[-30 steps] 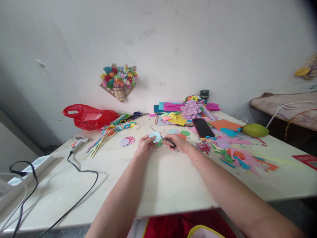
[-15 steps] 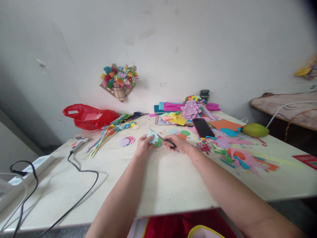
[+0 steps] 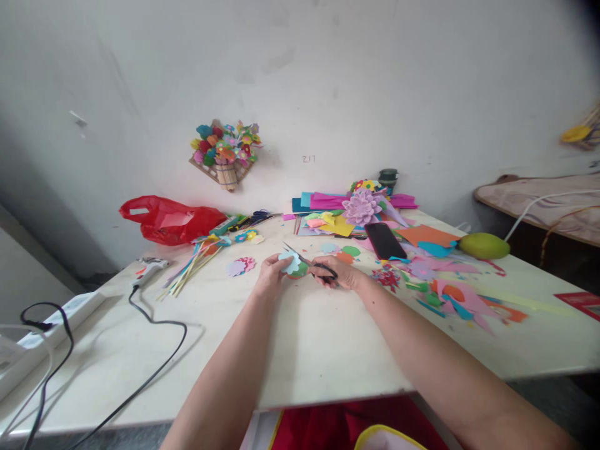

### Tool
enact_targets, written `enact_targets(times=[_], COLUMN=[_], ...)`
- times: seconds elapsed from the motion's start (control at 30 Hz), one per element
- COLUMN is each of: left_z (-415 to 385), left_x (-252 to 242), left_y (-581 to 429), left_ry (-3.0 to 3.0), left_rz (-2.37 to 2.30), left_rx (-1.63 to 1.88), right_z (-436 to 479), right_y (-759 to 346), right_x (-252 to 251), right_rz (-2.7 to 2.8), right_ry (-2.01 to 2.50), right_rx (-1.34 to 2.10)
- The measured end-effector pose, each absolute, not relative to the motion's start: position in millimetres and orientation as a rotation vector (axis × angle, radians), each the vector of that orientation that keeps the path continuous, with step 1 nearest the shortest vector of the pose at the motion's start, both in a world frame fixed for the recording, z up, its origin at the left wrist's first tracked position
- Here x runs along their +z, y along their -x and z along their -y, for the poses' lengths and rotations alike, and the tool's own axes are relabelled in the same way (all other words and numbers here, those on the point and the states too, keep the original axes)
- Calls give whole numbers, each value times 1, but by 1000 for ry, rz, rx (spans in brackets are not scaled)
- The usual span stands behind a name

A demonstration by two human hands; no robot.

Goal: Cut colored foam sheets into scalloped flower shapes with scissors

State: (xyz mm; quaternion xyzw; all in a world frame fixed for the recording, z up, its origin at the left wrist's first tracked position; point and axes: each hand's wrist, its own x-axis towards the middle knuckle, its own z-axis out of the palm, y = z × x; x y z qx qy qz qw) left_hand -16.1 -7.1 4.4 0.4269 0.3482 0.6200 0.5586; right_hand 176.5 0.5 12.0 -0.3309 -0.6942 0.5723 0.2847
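A: We start with the blue paper flower [image 3: 290,261]. It sits low over the middle of the bench [image 3: 300,350], pinched at its near edge by our left hand [image 3: 270,275]. The fingers are closed on it.

B: Agreed. We note a green disc [image 3: 300,271] right under the flower. We cannot tell whether the two are joined.

A: Our right hand [image 3: 340,273] is closed through the dark loops of the scissors [image 3: 315,265]. The blades point away from us and to the left, across the flower's right edge. We cannot tell how far apart they are.

B: Both forearms reach in from the near edge, and the hands are close together.

A: Moving outward, a dark phone [image 3: 384,241] lies face up just beyond the right hand. Paper scraps [image 3: 459,297] are strewn to its right, and a large purple flower [image 3: 360,207] sits on stacked sheets near the wall.

B: On the left we log a bundle of sticks [image 3: 190,267], a glue gun [image 3: 149,267] with its black cord trailing toward us, and a red bag [image 3: 171,220] behind them.

A: A green fruit [image 3: 484,246] rests at the far right edge of the bench.
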Motion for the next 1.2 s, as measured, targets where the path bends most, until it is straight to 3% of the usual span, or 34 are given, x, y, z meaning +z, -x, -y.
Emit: enact_targets(times=[1.2], left_z=[12], left_x=[8], left_y=[13], left_ry=[-1017], left_rz=[-821], left_rx=[1430], right_z=[6], right_y=[-169], right_x=[19], right_rz=[1797], right_ry=[917], right_rx=[1473])
